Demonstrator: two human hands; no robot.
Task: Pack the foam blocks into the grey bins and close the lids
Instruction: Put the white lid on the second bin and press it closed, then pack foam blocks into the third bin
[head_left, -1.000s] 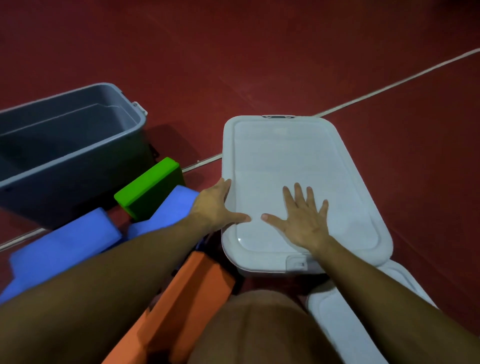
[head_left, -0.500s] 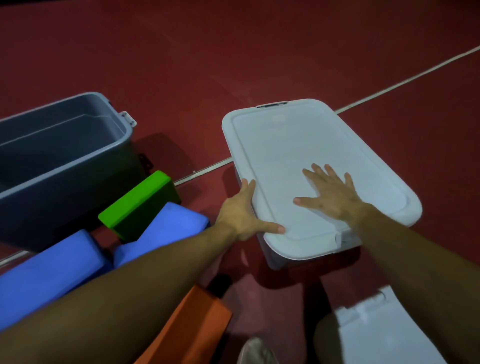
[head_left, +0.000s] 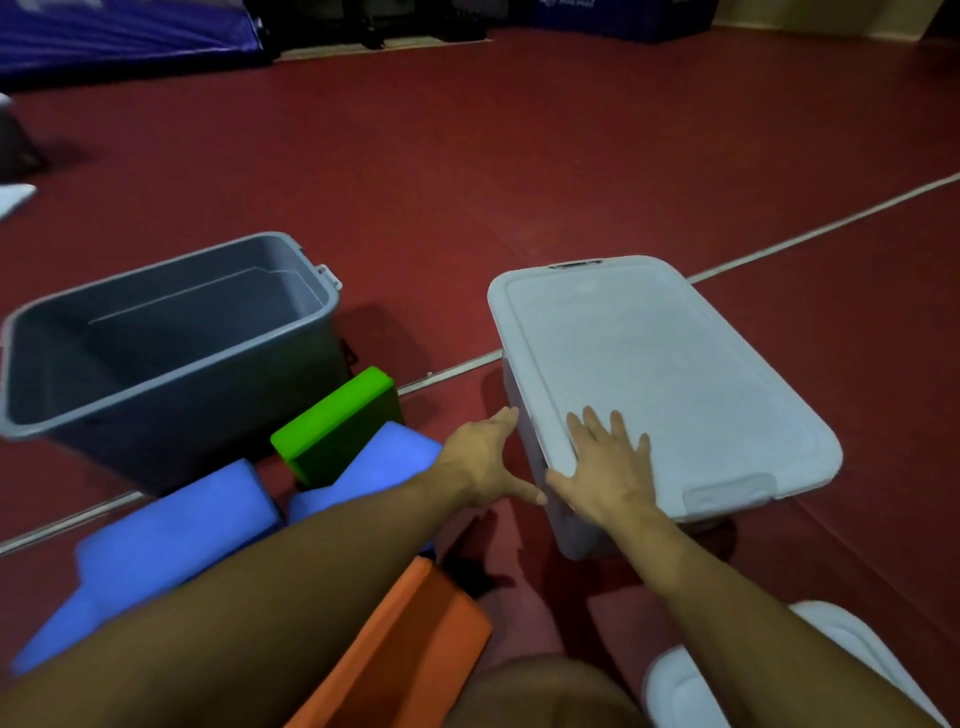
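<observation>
Open bin (head_left: 171, 353) left of lidded bin (head_left: 660, 379), foam blocks (head_left: 332, 431) between, nearer.

Closed bin (head_left: 540, 467) contents hidden under lid (head_left: 649, 364); spare lid (head_left: 685, 691) cut by bottom edge; orange block (head_left: 415, 644) partly behind forearm.

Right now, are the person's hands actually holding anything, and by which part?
Nothing is gripped. The right hand lies flat with straight fingers on the near left edge of the closed bin's lid; the left hand rests open against the bin's side.
</observation>
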